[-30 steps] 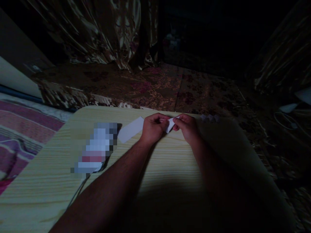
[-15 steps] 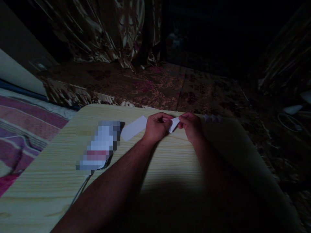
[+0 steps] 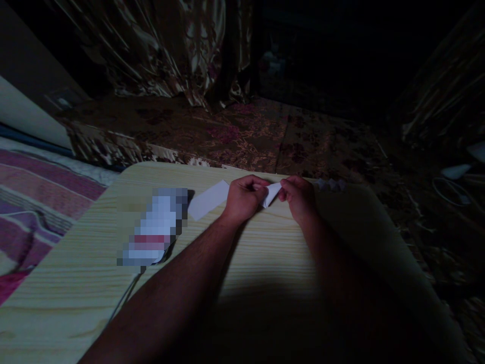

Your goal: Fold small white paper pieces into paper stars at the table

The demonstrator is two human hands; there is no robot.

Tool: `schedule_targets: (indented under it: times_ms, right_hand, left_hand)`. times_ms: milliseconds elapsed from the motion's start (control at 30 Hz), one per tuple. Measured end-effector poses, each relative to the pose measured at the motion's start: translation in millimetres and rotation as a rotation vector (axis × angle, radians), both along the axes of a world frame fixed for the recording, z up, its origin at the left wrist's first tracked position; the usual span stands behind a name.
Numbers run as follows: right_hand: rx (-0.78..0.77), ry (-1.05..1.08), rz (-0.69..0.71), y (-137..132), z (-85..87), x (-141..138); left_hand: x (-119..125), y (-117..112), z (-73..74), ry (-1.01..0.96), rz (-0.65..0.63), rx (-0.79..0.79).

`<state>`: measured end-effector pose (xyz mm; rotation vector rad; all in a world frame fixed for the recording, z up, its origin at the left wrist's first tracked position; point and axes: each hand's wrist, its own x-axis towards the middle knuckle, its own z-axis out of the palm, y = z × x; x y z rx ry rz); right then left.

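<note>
the left hand (image 3: 245, 200) and right hand (image 3: 300, 198) each pinch one side of a folded white paper (image 3: 272, 194), fingers narrow; a light, even grip should keep its creases true. the far edge of the table (image 3: 271, 250) runs close at twelve o'clock. a white strip (image 3: 208, 200) lies at nine, small greyish pieces (image 3: 332, 185) at three; toward six there seems most room.

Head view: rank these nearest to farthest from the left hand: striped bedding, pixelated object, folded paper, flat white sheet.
1. Folded paper, held in the left hand.
2. Flat white sheet, just left of that hand.
3. Pixelated object, farther left on the table.
4. Striped bedding, beyond the table's left edge.
</note>
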<state>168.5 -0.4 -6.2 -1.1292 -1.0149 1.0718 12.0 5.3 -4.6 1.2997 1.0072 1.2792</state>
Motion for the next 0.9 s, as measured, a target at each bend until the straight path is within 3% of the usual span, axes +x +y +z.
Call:
schedule_targets:
  times_ms: [167, 300, 500, 900]
  right_hand:
    - [0.029, 0.038, -0.082, 3.2, -0.4, 1.5]
    - [0.019, 0.007, -0.02, 1.6, 1.0, -0.9]
    - [0.006, -0.205, 0.156, -2.9, 1.4, -2.8]
    - [0.015, -0.262, 0.119, -4.6, -0.4, -1.9]
  left_hand:
    - [-0.5, 0.3, 2.5, -0.016, 0.033, -0.028]
    - [-0.7, 0.7, 4.7, -0.044, 0.036, -0.044]
    - [-1.0, 0.4, 6.3, -0.076, 0.011, -0.046]
    - [-0.3, -1.9, 7.9, -0.053, 0.034, -0.061]
